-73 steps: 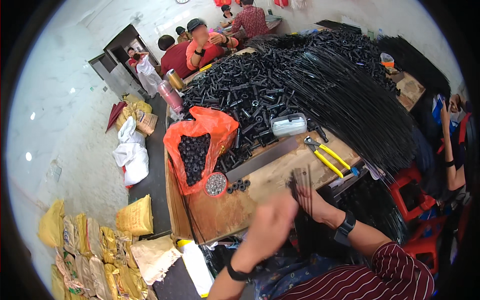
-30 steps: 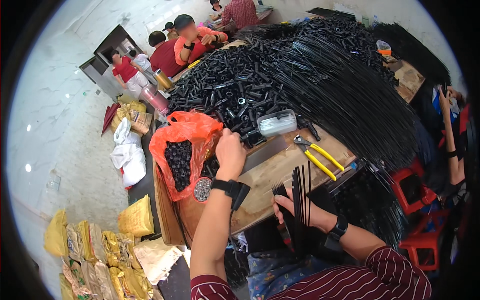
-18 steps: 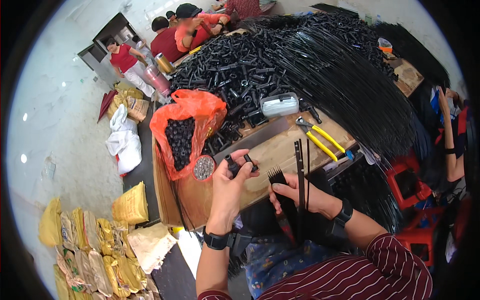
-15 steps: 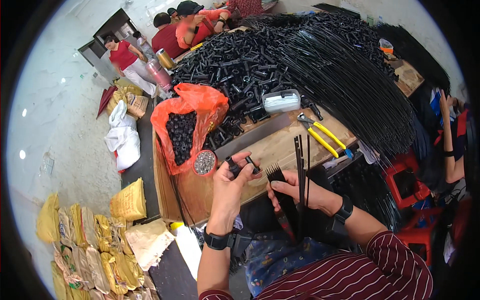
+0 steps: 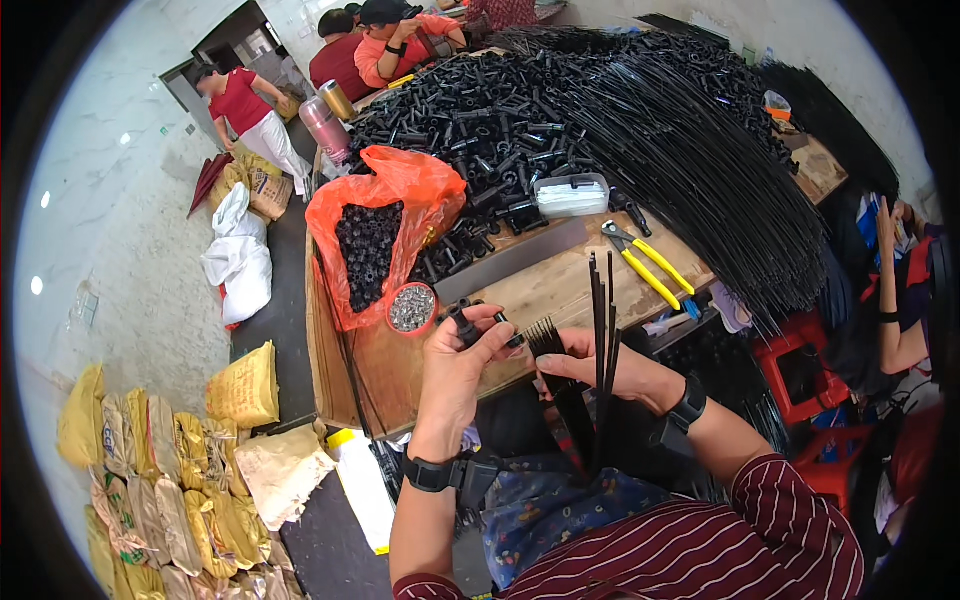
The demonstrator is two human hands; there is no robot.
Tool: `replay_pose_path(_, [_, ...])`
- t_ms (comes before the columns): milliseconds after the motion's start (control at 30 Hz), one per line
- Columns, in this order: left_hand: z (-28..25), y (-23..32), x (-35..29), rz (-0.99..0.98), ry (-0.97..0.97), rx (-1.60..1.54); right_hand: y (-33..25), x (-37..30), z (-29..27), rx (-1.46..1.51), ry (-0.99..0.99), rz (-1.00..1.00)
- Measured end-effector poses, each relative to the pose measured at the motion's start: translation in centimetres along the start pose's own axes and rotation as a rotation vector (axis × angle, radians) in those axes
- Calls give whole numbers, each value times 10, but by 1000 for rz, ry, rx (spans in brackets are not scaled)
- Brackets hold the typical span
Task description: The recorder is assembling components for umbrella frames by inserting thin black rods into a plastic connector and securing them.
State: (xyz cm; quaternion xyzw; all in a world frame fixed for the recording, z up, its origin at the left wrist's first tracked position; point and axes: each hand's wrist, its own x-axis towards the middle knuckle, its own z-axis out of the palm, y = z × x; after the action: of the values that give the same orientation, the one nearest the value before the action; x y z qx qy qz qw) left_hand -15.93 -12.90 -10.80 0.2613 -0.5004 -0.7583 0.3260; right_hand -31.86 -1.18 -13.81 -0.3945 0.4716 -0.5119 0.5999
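In my left hand [image 5: 455, 365] I hold black plastic tube-shaped fittings [image 5: 462, 326], the fingers curled round them. One fitting [image 5: 510, 336] points toward the right, close to the rod tips. My right hand [image 5: 610, 365] is closed on a bundle of thin black rods [image 5: 546, 342], whose narrow ends stick up side by side like a comb. A few longer black rods [image 5: 602, 300] stand upright beside this hand; whether it grips them too, I cannot tell. Just beyond my left hand sits a red-rimmed round tub [image 5: 433, 318] of small metal pieces.
An orange bag [image 5: 418, 185] of small black parts lies on the wooden table [image 5: 540, 265]. Yellow-handled pliers [image 5: 655, 272], a clear box [image 5: 570, 195], heaped fittings [image 5: 480, 140] and long rods [image 5: 700, 170] lie beyond. A red stool [image 5: 795, 365] stands right; people are at the back.
My view has shifted slightly. Both hands keep their hold, with the rod tips still close to the fittings. At the back left, a standing person has turned and leans over.
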Motion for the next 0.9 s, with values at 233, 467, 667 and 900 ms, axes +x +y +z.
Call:
replay_pose_path(233, [2,1,2,-8,-3,-13,6,5,0,17,46,-126])
replay_pose_path(467, [1,0,2,-14,11,17,0,2,2,34,41,-119])
replay_pose_path(667, [3,2,0,-6,-2,25,0,2,0,14,10,-125])
replay_pose_path(900, [7,3,-9,-5,56,62,-1,0,7,48,26,-135])
